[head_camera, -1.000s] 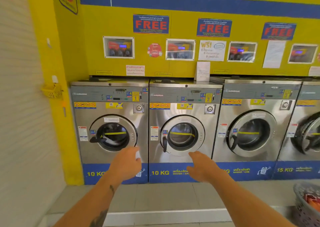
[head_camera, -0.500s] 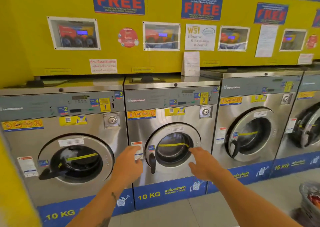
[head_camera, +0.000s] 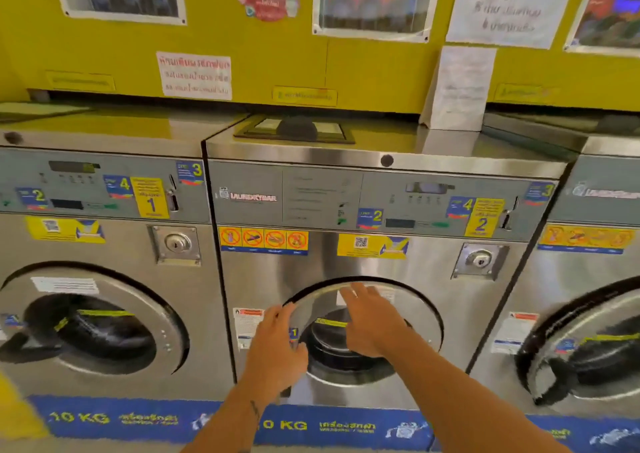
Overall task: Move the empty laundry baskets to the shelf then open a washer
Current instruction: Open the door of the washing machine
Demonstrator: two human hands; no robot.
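Opening the washer is the step in hand. At 6 o'clock, both hands meet the door [head_camera: 420, 310] of washer 2 [head_camera: 381, 262]. The left hand [head_camera: 273, 348] covers the door's 9 o'clock rim, and I cannot tell if it grips. The right hand [head_camera: 370, 324] lies flat near 12 o'clock, fingers straight, holding nothing. Next, pull the latch side outward. Counted: 3 washers [head_camera: 104, 265], 2 hands, 0 baskets in view.

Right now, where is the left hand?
In the head view, low centre: the left hand is at the left edge of the middle washer's door, just left of the right hand.
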